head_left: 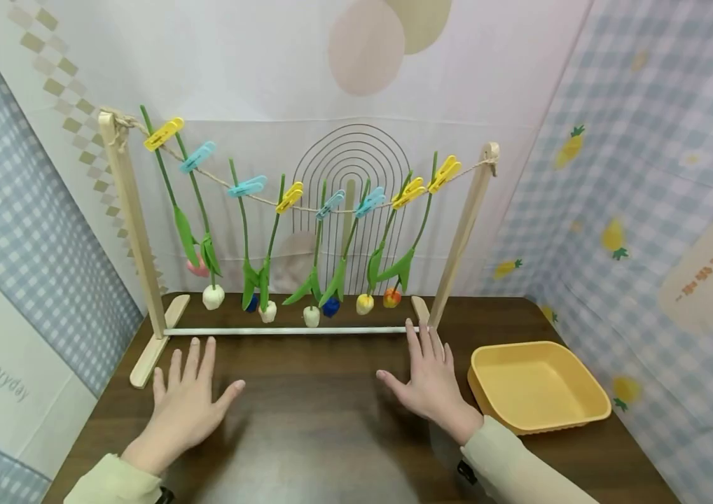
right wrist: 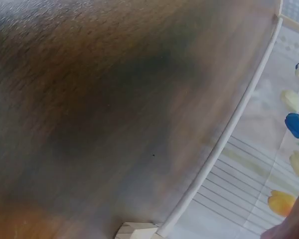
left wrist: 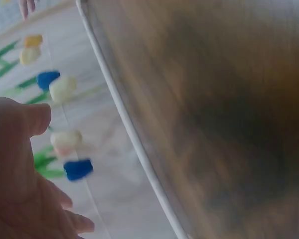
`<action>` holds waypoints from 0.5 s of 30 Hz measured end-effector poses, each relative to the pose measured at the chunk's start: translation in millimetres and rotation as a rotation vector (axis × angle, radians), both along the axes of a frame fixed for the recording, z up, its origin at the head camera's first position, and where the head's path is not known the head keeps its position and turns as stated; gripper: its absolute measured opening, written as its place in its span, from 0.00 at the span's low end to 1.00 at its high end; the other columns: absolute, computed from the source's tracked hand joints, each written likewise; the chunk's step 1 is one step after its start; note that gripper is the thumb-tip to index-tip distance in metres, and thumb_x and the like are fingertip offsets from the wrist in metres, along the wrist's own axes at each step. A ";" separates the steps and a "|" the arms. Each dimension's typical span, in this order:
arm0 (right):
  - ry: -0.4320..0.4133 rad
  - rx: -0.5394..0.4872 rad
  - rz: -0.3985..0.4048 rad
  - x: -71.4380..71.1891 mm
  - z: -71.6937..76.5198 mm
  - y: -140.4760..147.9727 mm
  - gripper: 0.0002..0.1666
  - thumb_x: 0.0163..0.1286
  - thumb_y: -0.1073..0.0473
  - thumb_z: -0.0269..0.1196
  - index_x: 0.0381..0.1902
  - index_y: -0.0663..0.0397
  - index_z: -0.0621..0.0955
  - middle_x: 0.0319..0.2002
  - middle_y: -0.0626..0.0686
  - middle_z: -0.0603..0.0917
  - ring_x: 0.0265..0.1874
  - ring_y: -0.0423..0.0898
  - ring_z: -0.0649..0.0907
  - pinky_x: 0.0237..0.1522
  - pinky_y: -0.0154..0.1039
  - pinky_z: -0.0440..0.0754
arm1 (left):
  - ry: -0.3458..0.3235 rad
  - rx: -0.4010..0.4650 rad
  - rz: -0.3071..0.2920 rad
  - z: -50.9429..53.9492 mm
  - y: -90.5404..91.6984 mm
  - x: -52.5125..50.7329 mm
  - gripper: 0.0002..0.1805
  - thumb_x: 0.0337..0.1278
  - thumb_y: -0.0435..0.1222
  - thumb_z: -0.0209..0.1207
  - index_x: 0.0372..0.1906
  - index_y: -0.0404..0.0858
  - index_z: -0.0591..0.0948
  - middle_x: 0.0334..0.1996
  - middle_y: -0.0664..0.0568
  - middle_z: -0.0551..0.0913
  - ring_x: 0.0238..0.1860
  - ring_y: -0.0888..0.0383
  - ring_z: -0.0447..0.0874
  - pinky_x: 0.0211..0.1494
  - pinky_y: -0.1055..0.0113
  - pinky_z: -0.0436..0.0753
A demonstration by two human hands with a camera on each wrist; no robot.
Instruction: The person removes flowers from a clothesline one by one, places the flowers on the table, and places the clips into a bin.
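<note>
My left hand (head_left: 186,406) is spread over the table at the left, its fingertips just short of the white rod (head_left: 287,331). On the other side my right hand (head_left: 428,378) has its fingers stretched toward the rod's right end; whether they touch it I cannot tell. Neither hand holds anything. Behind them, several artificial tulips hang upside down from a twine (head_left: 211,175), clipped by yellow clothespins (head_left: 164,134) and blue clothespins (head_left: 247,186). Among the blooms are a white tulip (head_left: 213,297), a blue tulip (head_left: 330,306) and an orange tulip (head_left: 392,298).
Two wooden posts, a left post (head_left: 132,224) and a right post (head_left: 464,238), carry the twine on flat feet. A yellow plastic basin (head_left: 539,346) stands at the right of the brown table (head_left: 306,434). Patterned cloth (head_left: 621,140) surrounds the table's back and sides.
</note>
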State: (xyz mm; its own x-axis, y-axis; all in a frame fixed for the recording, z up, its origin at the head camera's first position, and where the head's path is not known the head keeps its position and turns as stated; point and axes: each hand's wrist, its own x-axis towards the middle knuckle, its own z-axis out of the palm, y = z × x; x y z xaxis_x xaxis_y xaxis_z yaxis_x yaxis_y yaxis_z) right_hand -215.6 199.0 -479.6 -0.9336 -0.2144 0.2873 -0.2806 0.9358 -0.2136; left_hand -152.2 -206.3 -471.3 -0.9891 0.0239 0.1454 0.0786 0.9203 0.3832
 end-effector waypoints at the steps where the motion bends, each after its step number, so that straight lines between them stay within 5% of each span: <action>1: -0.008 -0.029 -0.004 -1.2 1.3 0.4 0.65 0.57 0.18 0.50 0.78 0.46 0.42 0.76 0.60 0.46 0.73 0.61 0.50 0.65 0.67 0.50 | 0.018 0.009 0.015 0.5 -4.4 -3.1 0.53 0.63 0.67 0.41 0.77 0.38 0.35 0.74 0.30 0.36 0.70 0.26 0.28 0.62 0.29 0.25; 7: -0.076 -0.348 -0.077 -13.1 13.1 7.0 0.66 0.60 0.23 0.55 0.77 0.51 0.37 0.75 0.64 0.44 0.72 0.62 0.50 0.67 0.62 0.56 | 0.118 0.139 0.127 7.1 -34.6 -27.1 0.55 0.66 0.61 0.45 0.73 0.29 0.30 0.71 0.25 0.34 0.70 0.29 0.23 0.65 0.31 0.28; 15: -0.082 -0.745 -0.208 -36.4 30.9 11.9 0.66 0.64 0.33 0.60 0.75 0.47 0.29 0.73 0.67 0.40 0.69 0.66 0.54 0.65 0.61 0.59 | 0.239 0.801 0.175 21.9 -69.4 -55.3 0.48 0.70 0.51 0.47 0.75 0.41 0.28 0.75 0.38 0.38 0.73 0.38 0.39 0.72 0.43 0.47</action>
State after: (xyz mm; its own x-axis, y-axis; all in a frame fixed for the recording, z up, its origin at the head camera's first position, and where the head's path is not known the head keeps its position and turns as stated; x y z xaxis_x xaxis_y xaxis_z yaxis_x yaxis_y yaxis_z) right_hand -252.0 210.9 -448.6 -0.9578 0.1905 0.2152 -0.0710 0.5687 -0.8194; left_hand -207.5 -275.7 -449.4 -0.9094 -0.3255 0.2589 0.1225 0.3853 0.9146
